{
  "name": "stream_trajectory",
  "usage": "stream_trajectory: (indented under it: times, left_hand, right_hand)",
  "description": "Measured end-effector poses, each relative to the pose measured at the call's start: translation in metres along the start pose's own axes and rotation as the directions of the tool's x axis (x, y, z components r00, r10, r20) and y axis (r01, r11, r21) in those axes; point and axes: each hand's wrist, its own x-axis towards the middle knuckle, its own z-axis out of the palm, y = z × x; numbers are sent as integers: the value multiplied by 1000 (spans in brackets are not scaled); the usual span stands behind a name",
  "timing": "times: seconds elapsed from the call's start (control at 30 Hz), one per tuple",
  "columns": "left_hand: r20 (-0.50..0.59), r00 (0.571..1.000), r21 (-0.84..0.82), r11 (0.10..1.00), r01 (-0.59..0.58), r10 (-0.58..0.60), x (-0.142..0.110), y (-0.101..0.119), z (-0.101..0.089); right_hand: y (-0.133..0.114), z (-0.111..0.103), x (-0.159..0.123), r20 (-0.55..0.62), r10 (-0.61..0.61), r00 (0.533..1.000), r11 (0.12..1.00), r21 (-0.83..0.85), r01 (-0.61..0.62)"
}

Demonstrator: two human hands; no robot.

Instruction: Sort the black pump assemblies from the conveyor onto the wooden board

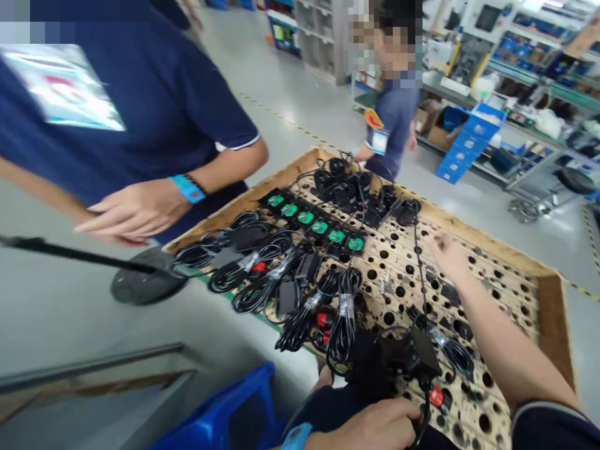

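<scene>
My left hand, with a blue wristband, is at the bottom edge. Its fingers are curled round a black cable that hangs from a black box-shaped device over the board's near side. Out over the perforated wooden board reaches my right hand; motion blurs its fingers. To its left, a black cable runs from a round black part down towards the device. A tied black cable coil lies right of the device. Several more bundled cables lie along the left edge.
A row of black modules with green faces and a heap of black round parts occupy the board's far left. A raised wooden rim borders it. A co-worker's hand is at left, a blue stool below, another person behind.
</scene>
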Motion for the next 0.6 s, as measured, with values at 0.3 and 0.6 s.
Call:
stream_trajectory:
  times: [0.3, 0.6]
  left_hand:
    - [557, 826, 339, 886, -316, 81, 49, 45, -9]
    - [77, 891, 581, 746, 325, -448, 158, -3, -98]
  right_hand:
    - [53, 67, -277, 591, 248, 767, 193, 746, -637]
    - [52, 68, -287, 439, 194, 877, 29, 891, -453]
